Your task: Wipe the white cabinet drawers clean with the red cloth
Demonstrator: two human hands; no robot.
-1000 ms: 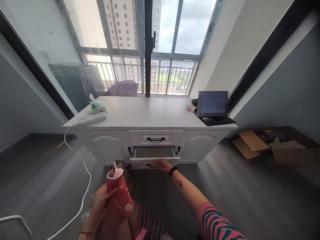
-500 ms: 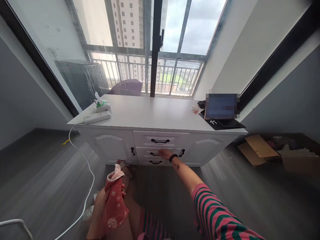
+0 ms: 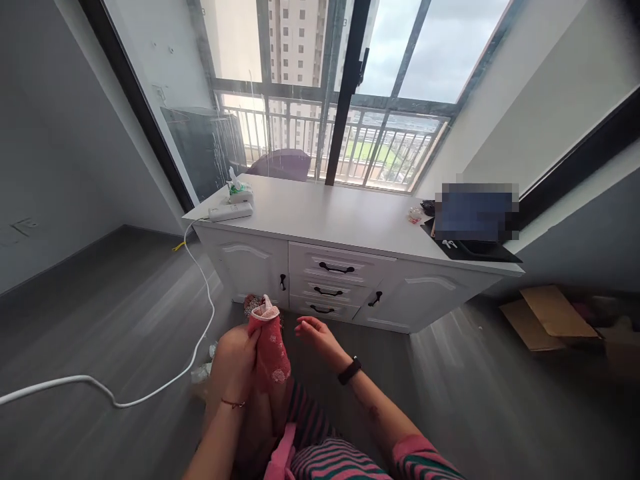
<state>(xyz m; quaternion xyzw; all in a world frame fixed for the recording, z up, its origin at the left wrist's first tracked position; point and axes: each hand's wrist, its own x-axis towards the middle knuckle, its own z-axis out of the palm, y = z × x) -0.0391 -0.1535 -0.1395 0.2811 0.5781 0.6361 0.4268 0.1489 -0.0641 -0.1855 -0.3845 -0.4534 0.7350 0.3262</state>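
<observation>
A red cloth with pale flower spots and a whitish looped edge (image 3: pixel 273 347) hangs from my left hand (image 3: pixel 245 353), whose fingers are closed on it above my legs. My right hand (image 3: pixel 320 338) is in the air to the right of the cloth, below the drawers, with nothing in it and its fingers loosely apart. In front of both hands stands a white cabinet (image 3: pixel 320 213) with three closed drawers and black handles. The middle drawer handle (image 3: pixel 328 291) lies beyond my right hand, not touched.
On the cabinet top are a tissue pack (image 3: pixel 241 193), a white power strip (image 3: pixel 230 212) and, at the right, a blurred screen (image 3: pixel 473 213) on a dark mat. A white cable (image 3: pixel 200 340) runs along the floor at left. An open cardboard box (image 3: pixel 557 317) lies at right.
My right hand has left the middle drawer and drawn back toward my body. The cloth in my left hand now appears further right. The whole view has shifted and tilted.
</observation>
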